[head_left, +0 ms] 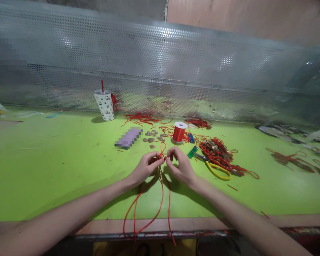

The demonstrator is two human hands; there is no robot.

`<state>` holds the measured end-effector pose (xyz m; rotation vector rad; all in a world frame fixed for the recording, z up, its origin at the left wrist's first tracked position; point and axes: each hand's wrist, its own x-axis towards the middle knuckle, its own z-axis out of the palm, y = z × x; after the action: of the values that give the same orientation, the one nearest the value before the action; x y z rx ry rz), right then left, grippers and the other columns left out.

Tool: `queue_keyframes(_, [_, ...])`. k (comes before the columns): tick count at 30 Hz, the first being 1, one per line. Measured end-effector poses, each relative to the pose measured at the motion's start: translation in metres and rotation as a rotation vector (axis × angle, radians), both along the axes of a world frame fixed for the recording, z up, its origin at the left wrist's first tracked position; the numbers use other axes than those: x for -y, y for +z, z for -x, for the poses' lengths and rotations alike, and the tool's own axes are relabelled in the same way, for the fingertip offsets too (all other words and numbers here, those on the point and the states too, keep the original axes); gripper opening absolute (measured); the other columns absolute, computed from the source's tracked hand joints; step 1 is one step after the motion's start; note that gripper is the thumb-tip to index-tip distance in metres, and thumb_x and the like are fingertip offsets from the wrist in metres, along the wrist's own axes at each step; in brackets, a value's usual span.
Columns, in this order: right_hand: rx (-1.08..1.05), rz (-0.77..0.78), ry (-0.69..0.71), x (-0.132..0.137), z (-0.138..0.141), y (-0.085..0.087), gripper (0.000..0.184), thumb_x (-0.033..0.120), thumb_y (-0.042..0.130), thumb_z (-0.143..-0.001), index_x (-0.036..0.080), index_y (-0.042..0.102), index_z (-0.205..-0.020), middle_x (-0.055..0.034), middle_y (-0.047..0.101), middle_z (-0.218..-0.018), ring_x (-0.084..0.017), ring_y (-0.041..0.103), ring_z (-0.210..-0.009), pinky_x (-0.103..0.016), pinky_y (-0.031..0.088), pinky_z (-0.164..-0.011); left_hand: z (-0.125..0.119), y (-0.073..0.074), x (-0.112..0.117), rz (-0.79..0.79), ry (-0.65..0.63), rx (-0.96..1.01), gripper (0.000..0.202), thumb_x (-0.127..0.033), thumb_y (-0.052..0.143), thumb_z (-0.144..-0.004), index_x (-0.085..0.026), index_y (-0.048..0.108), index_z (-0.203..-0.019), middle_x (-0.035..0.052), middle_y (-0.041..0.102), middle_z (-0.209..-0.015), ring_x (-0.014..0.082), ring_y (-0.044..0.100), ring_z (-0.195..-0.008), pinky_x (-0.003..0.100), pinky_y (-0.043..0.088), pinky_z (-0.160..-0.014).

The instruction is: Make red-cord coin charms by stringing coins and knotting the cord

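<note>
Between my two hands is a knotted red cord (pixel 163 146), with a small loop standing up above my fingertips. My left hand (pixel 149 164) pinches the knot from the left. From the right, the thumb and fingertips of my right hand (pixel 179 163) close on the cord close by. Long loose strands of the cord hang down toward me and over the table's front edge. The fingers partly hide the knot. Just beyond the hands lie several round bronze-coloured coins (pixel 151 139). A spool of red thread (pixel 179 132) stands upright behind my right hand.
Yellow-handled scissors (pixel 218 171) and a green lighter (pixel 192 152) lie right of my hands, beside a pile of red cords with coins (pixel 216 151). A blue lighter (pixel 191 138) is near the spool. A patterned tumbler (pixel 104 106) stands back left. A perforated metal panel (pixel 160 60) backs the green table (pixel 56 160).
</note>
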<state>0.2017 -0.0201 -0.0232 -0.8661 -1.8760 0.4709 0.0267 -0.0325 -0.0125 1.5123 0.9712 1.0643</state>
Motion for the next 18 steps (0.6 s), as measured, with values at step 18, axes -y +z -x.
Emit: queue_keyframes(18, [-0.276,-0.31,-0.332,-0.024,-0.052,0.039,0.023,0.01,0.047,-0.077,0.022,0.059,-0.091,-0.0066,0.064,-0.095,-0.025,0.061,-0.097,-0.043,0.046,-0.093,0.003,0.003,-0.005,-0.054,0.082,-0.013,0.027,-0.044,0.069,-0.079,-0.019,0.061,-0.074,-0.0018,0.053,-0.07,0.0121,0.046,-0.062,0.025,0.034,-0.06])
